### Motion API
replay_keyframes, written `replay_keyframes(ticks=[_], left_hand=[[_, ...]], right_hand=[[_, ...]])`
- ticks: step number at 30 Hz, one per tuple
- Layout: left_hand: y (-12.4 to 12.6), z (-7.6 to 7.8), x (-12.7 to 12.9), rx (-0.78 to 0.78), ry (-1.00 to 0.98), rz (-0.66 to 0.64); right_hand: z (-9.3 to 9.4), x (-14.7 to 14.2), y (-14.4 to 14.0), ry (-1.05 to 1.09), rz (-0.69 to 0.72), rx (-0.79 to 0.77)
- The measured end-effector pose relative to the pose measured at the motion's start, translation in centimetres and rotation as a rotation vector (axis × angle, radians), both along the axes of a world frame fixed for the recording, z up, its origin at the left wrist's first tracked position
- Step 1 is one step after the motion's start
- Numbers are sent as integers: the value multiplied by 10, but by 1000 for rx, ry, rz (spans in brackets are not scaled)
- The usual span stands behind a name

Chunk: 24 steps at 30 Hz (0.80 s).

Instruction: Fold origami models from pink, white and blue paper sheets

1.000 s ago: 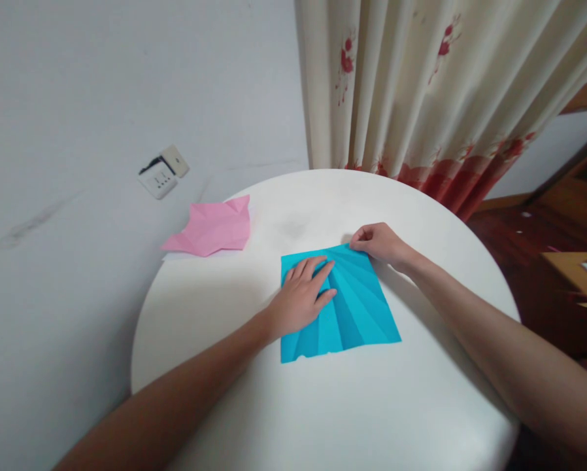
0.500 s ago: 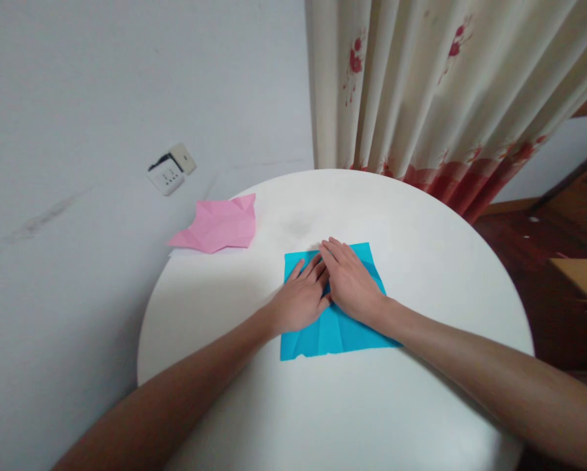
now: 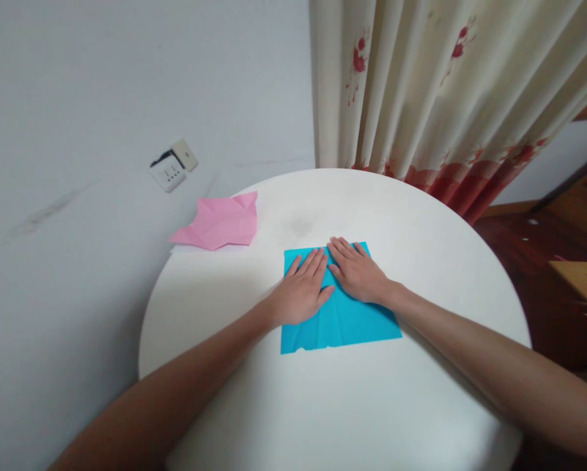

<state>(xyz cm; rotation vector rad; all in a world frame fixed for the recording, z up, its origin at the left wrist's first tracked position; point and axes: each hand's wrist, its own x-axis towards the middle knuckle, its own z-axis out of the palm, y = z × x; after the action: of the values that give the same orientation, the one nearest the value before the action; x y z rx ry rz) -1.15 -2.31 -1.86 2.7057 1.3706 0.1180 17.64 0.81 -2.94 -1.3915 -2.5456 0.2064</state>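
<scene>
A creased sheet of blue paper (image 3: 345, 320) lies on the white round table (image 3: 411, 405), its near edge slightly torn. My left hand (image 3: 303, 288) rests flat on the paper's left part, fingers stretched toward the far edge and thumb out to the right. On the upper right part lies my right hand (image 3: 357, 268), palm down, its fingertips near the far edge. A narrow gap separates the two hands. Both hide some of the sheet beneath them.
Crumpled pink paper (image 3: 219, 222) lies at the table's far left edge, by the wall. A socket (image 3: 168, 172) is on that wall. Behind the table hangs a cream and red curtain (image 3: 421, 85). A wooden surface (image 3: 575, 281) stands at the right.
My right hand has slid right, away from the left hand it was touching, and now lies flatter. My left hand stays nearly in place. The blue sheet looks flatter on its right side.
</scene>
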Motion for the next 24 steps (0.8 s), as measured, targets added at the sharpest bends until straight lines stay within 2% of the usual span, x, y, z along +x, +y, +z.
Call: replay_keyframes(ticks=[3, 7, 11, 17, 24], left_hand=[[2, -3, -3, 10, -20, 26], [1, -7, -1, 59, -32, 123], [1, -4, 3, 74, -34, 208], [9, -5, 3, 69, -77, 115], [14, -11, -1, 83, -100, 103]], right_hand=[[-2, -1, 4, -11, 0, 29], [-1, -8, 3, -20, -22, 67], [1, -14, 1, -22, -42, 72], [0, -17, -1, -11, 11, 69], [2, -14, -1, -1, 32, 42]])
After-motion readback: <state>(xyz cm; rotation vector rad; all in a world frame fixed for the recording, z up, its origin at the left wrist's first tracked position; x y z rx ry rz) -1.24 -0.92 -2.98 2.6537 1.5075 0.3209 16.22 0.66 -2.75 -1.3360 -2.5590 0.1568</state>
